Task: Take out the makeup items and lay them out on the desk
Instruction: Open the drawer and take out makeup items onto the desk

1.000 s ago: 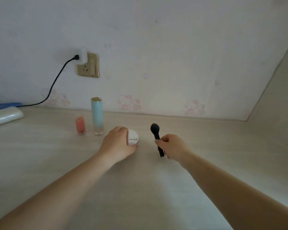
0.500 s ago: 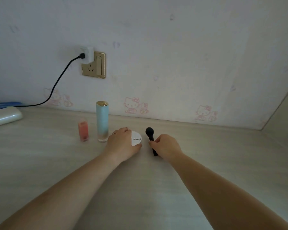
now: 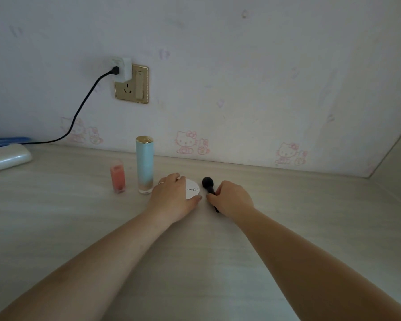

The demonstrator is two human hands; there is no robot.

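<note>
Here, near the back edge of the counter (image 3: 56, 228), the left hand (image 3: 171, 200) is curling its fingers round the white compact (image 3: 192, 189); the right hand (image 3: 232, 200) is gripping the black brush (image 3: 208, 183). Best settling both flat before letting go, clear of the blue tube (image 3: 144, 164).

Dim, cool, even light, soft faint shadows, no glare, wide-angle bending at edges, slightly soft detail

Two bottles (image 3: 144, 165), one compact (image 3: 192, 189), one brush (image 3: 208, 184)
</note>
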